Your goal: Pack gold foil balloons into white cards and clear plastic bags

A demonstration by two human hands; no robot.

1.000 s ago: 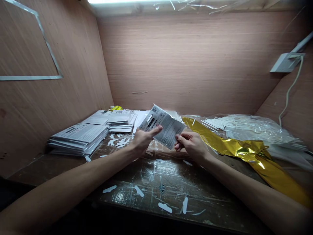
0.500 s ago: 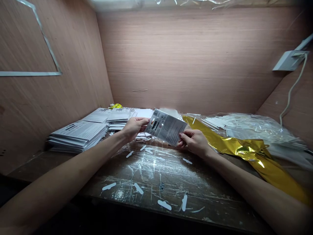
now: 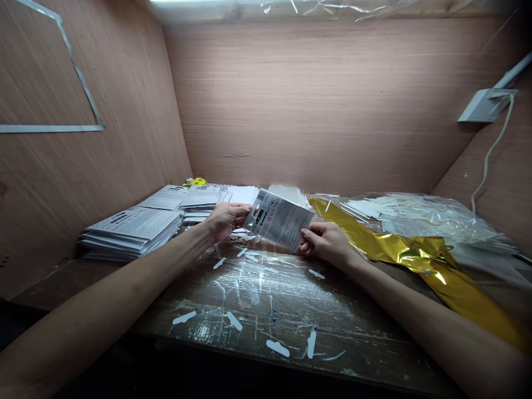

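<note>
White tabs [image 3: 277, 348] lie along the near edge of the dark table [image 3: 316, 310]. Farther in, above its middle, the right hand [image 3: 328, 241] pinches the lower right corner of a tilted, printed pack [image 3: 285, 221], thumb on top; the left hand [image 3: 226, 220] appears to grip the slotted left end between thumb and fingers. The step in hand looks like work at that slot; the next move would call for a firm right pinch and light left fingers. Gold film [image 3: 399, 249] crosses the table's right side, with white strips [image 3: 366, 208] beyond. Stacks [image 3: 128, 224] stand toward the left edge, a yellow thing [image 3: 197, 182] by the far left corner.
</note>
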